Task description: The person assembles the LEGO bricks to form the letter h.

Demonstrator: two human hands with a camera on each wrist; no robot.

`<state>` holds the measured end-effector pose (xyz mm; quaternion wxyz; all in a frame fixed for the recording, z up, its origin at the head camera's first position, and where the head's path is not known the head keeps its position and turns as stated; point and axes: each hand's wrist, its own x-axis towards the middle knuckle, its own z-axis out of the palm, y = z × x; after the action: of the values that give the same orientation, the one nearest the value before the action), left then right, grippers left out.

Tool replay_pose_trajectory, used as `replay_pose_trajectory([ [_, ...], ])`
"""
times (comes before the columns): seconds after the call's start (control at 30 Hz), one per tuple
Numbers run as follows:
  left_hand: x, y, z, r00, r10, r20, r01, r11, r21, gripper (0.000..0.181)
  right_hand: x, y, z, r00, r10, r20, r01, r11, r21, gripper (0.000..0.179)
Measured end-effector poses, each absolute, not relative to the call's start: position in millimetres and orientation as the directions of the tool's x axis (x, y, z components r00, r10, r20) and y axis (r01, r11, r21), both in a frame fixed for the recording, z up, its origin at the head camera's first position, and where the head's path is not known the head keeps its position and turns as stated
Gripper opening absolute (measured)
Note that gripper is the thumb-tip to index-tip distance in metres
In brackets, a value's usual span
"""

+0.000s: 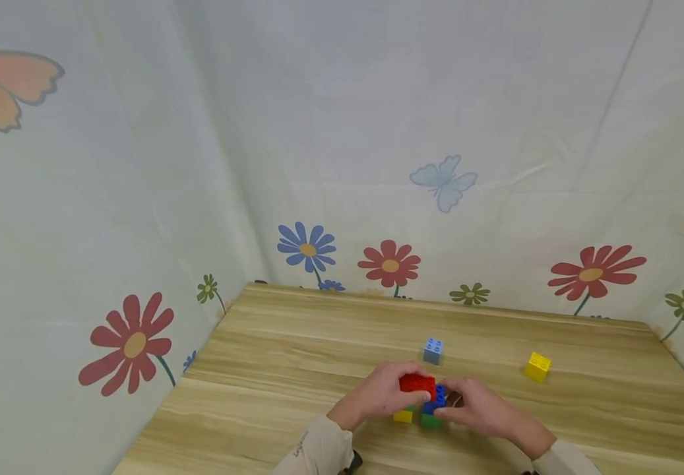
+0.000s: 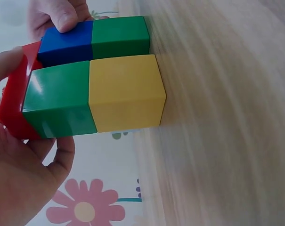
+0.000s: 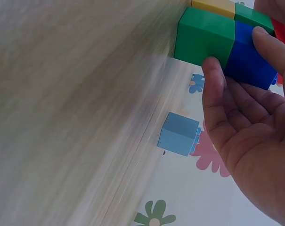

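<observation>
Two small brick stacks stand side by side on the table. One has a yellow brick (image 2: 128, 94) below a green brick (image 2: 60, 101); the other has a second green brick (image 3: 203, 35) below a dark blue brick (image 3: 249, 61). My left hand (image 1: 380, 392) grips a long red brick (image 1: 415, 384), which sits on the yellow-and-green stack and reaches toward the blue one. From the other side my right hand (image 1: 484, 409) pinches the blue brick between thumb and fingers, one fingertip against the green brick below.
On the wooden table (image 1: 294, 343), a light blue brick (image 1: 433, 351) stands just beyond the hands. Farther right is a loose yellow brick (image 1: 537, 367). A pale curtain (image 1: 342, 132) printed with flowers and butterflies hangs behind the table and along its left side.
</observation>
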<state>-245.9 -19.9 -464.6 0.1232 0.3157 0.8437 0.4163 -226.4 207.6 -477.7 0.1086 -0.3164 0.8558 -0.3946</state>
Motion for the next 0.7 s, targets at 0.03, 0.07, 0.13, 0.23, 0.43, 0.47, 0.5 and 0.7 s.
replay_pose_trajectory([
  [0.03, -246.1, -20.0, -464.3, -0.774, 0.631, 0.052, 0.421, 0.452, 0.787, 0.027, -226.7, 207.4, -477.4, -0.777, -0.627, 0.063, -0.455, 0.49, -0.743, 0.027],
  [0.07, -246.3, -20.1, -464.0, -0.776, 0.628, 0.051, 0.413, 0.447, 0.794, 0.027, -227.0, 207.2, -477.2, -0.776, -0.628, 0.065, -0.458, 0.489, -0.742, 0.027],
  [0.13, -246.4, -19.9, -463.8, -0.778, 0.627, 0.051, 0.405, 0.437, 0.803, 0.026, -227.4, 207.0, -477.1, -0.776, -0.627, 0.069, -0.462, 0.491, -0.739, 0.027],
  [0.23, -246.6, -19.5, -463.9, -0.776, 0.628, 0.057, 0.41, 0.434, 0.803, 0.027, -227.6, 207.1, -477.2, -0.775, -0.627, 0.073, -0.465, 0.489, -0.738, 0.027],
  [0.43, -246.6, -18.2, -464.4, -0.787, 0.615, 0.049, 0.41, 0.462, 0.786, 0.027, -228.2, 207.2, -477.8, -0.773, -0.629, 0.079, -0.474, 0.491, -0.731, 0.028],
  [0.47, -246.4, -18.1, -464.2, -0.789, 0.613, 0.047, 0.408, 0.465, 0.786, 0.026, -228.2, 207.2, -477.9, -0.773, -0.63, 0.082, -0.478, 0.491, -0.728, 0.028],
  [0.5, -246.3, -17.7, -464.1, -0.79, 0.612, 0.048, 0.409, 0.466, 0.785, 0.026, -228.3, 207.2, -478.0, -0.772, -0.63, 0.084, -0.481, 0.493, -0.725, 0.028],
  [0.7, -245.5, -17.0, -463.3, -0.791, 0.61, 0.053, 0.415, 0.47, 0.779, 0.026, -227.4, 207.4, -478.3, -0.77, -0.632, 0.086, -0.483, 0.49, -0.726, 0.027],
])
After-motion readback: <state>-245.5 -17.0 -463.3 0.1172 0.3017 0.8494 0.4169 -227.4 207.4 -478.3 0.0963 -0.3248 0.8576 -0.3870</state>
